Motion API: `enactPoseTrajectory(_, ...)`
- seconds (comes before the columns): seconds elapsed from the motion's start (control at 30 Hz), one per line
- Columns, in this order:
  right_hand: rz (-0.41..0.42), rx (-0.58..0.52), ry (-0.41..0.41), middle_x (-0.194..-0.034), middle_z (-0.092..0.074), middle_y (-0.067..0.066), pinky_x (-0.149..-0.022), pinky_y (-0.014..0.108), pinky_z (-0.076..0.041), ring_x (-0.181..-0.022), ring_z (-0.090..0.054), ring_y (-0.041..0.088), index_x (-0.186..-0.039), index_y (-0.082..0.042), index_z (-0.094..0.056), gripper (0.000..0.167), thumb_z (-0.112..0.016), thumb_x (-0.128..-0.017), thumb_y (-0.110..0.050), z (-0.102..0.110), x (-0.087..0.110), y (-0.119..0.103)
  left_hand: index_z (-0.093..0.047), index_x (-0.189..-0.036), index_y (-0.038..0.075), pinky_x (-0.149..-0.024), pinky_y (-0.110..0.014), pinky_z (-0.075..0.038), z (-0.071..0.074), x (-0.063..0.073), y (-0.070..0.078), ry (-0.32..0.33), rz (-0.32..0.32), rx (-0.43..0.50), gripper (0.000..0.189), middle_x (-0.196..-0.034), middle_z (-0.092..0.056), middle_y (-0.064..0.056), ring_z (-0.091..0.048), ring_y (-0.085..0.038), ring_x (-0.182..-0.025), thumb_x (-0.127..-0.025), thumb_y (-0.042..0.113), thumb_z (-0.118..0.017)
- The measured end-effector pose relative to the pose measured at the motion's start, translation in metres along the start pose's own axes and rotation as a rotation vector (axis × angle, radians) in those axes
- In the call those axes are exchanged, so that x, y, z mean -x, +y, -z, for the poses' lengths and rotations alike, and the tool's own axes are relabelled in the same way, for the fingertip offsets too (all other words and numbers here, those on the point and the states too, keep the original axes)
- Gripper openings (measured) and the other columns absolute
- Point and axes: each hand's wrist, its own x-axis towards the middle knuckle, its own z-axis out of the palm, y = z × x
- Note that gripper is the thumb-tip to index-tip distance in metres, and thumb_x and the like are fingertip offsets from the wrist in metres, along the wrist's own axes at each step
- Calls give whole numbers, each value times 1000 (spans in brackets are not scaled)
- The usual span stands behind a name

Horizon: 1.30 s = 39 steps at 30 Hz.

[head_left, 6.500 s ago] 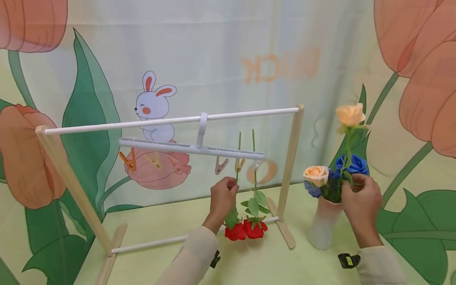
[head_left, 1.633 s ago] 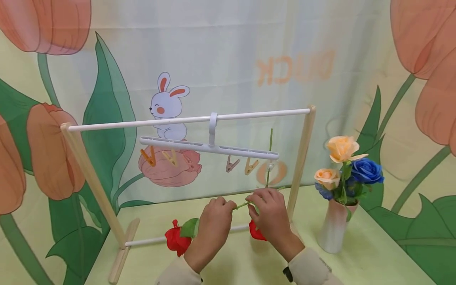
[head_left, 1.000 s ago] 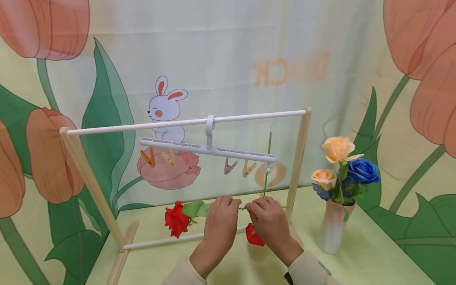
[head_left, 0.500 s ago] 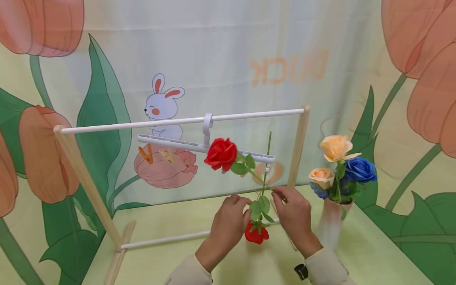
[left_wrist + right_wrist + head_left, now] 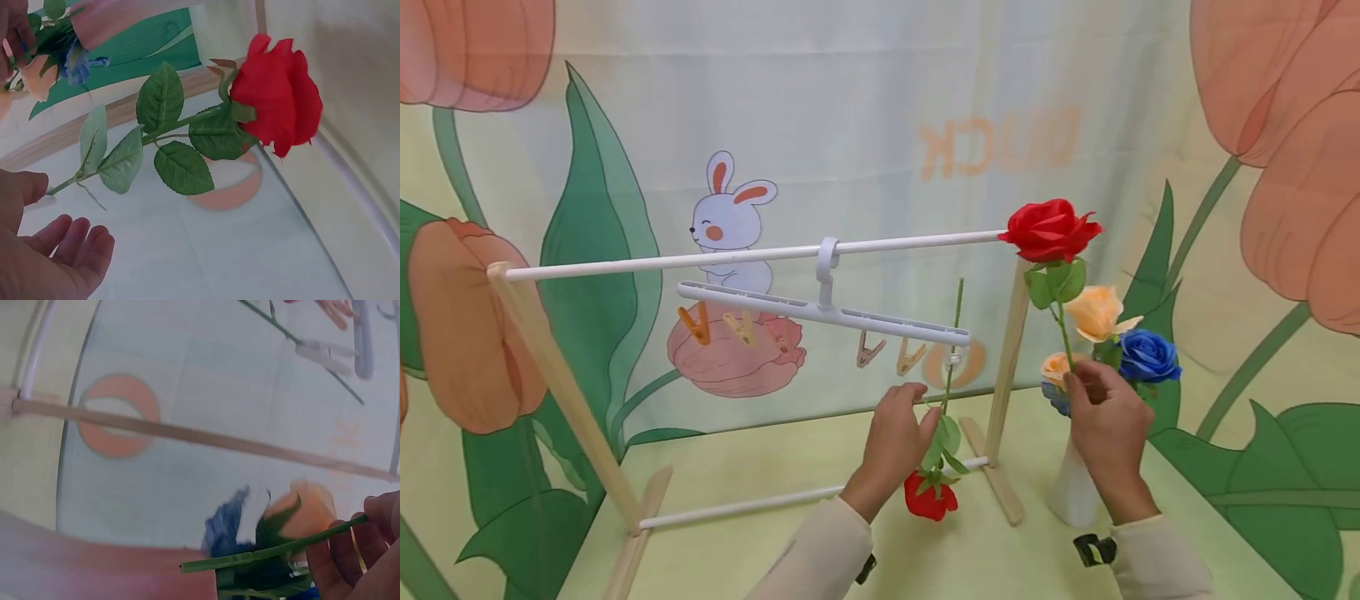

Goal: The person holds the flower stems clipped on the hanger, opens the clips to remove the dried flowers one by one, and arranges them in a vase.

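Observation:
My right hand [image 5: 1111, 421] pinches the green stem of an upright red rose [image 5: 1051, 231]. In the right wrist view, that stem's lower end [image 5: 199, 565] overlaps the mouth of the pink-and-white vase [image 5: 144, 569]. Peach roses [image 5: 1096, 312] and a blue rose [image 5: 1147, 356] stand in the vase, just behind this hand. My left hand [image 5: 891, 450] is open, its fingers beside the stem of a second red rose [image 5: 931, 497]. This one hangs head down from a clear clothespin [image 5: 952, 359] at the right end of the white hanger [image 5: 820, 312].
The hanger hooks over the white top bar [image 5: 715, 257] of a wooden rack [image 5: 568, 400]. Several clothespins along it hold nothing, among them an orange clothespin [image 5: 695, 322] and a tan clothespin [image 5: 912, 357]. A lower bar [image 5: 737, 508] crosses just above the pale green table [image 5: 715, 454].
One of two hanging red roses has come off its clothespin. Both hands held it low; then the right hand raised it upright and carried it right to the vase. The left hand let go.

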Motion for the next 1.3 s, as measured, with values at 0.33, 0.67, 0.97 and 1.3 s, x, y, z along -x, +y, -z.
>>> enactPoseTrajectory(0.33,-92,-13,98,-103,-77,15,-69,1,-36,-76,-45,-31,-110,-4,-75,23,-67,-97,-22,21,-24,1,-68,-121,2,-92,-40,-58,-23,-19,7,-45,189,153,32,-112,-72,-12,-68,-28,-105,-95,20,-71)
enactPoseTrajectory(0.67,-170,6,72,-104,-76,14,-66,10,-39,-75,-46,-23,-112,-4,-72,27,-66,-97,-26,18,-25,18,-73,-101,5,-81,-35,-60,-33,-24,10,26,168,132,12,-93,-77,-7,-71,-21,-86,-94,14,-71)
enactPoseTrajectory(0.97,-209,58,47,-106,-75,20,-84,36,-46,-73,-43,-21,-115,-1,-68,30,-63,-94,-21,28,-26,36,-76,-94,8,-66,-22,-54,-34,-26,7,15,161,188,8,-80,-76,-2,-63,-7,-68,-94,14,-71)
enactPoseTrajectory(1.3,-314,11,160,-125,-66,3,-82,18,-49,-101,-59,10,-137,-10,-57,43,-60,-94,-17,40,-32,9,-78,-95,9,-63,-17,-51,-33,-28,16,-13,156,239,8,-82,-76,-2,-63,-6,-70,-94,13,-71)
